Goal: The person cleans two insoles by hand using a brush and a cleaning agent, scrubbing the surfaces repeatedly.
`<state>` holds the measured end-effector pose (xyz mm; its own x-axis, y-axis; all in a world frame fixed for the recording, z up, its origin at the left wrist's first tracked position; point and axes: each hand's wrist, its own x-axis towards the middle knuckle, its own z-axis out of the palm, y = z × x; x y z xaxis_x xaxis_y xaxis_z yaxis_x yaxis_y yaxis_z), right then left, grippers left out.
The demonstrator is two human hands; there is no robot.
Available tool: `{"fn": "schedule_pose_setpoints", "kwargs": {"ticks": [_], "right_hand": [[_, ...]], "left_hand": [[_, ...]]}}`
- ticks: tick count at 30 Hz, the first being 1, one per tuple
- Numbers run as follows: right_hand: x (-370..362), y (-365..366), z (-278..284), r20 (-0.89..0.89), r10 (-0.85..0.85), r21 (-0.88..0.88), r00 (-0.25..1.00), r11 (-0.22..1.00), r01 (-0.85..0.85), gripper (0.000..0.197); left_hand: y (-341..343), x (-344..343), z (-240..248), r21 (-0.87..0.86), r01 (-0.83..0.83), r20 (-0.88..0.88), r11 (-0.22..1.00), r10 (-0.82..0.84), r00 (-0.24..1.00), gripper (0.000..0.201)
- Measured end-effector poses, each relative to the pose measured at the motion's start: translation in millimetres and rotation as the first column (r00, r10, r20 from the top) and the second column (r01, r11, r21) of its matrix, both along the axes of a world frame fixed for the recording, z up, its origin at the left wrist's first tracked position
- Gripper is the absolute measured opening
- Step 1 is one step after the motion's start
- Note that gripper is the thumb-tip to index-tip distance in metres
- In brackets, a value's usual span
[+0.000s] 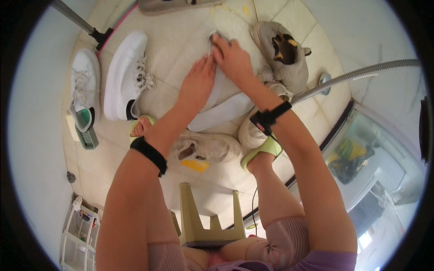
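My right hand (233, 61) is closed, its fingers pinched over a small grey-white thing (214, 34) on the tiled floor; I cannot make out what it is. Close beside it, my left hand (198, 83) reaches forward with fingers stretched out, their tips touching or almost touching the right fingers. Below both hands lies a long, flat white insole (221, 113). To the right is a grey-beige shoe (282, 56) with a dark and yellow lining. Nearer me, a dirty off-white shoe (210, 148) lies by another worn off-white shoe (251, 131).
Two white sneakers (124, 77) stand at left, one partly over a grey-green basket-like item (87, 137). A flexible metal hose (357, 74) crosses from the right past a floor drain (324, 83). A squeegee-like pole (81, 20) is far left; a green stool (199, 221) is beneath me.
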<state>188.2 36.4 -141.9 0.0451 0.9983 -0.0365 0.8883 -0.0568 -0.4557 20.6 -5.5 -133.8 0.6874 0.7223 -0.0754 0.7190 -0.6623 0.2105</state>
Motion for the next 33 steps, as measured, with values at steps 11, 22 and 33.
{"fn": "schedule_pose_setpoints", "kwargs": {"ticks": [11,22,33], "right_hand": [[-0.5,-11.8,1.3,0.065,0.283,0.043,0.957,0.957,-0.286,0.035],[8.9,0.5,-3.7,0.104,0.267,-0.060,0.958,0.963,-0.262,0.039],[17.3,-7.1,7.8,0.037,0.579,-0.065,0.815,0.815,-0.576,0.037]], "left_hand": [[-8.9,-1.2,-1.6,0.084,-0.007,-0.035,0.996,0.010,0.999,0.051],[-29.7,-0.6,-4.7,0.126,0.095,-0.064,0.987,-0.088,0.994,0.044],[-31.4,0.2,-8.2,0.030,0.128,-0.165,0.991,-0.122,0.979,0.047]]}}
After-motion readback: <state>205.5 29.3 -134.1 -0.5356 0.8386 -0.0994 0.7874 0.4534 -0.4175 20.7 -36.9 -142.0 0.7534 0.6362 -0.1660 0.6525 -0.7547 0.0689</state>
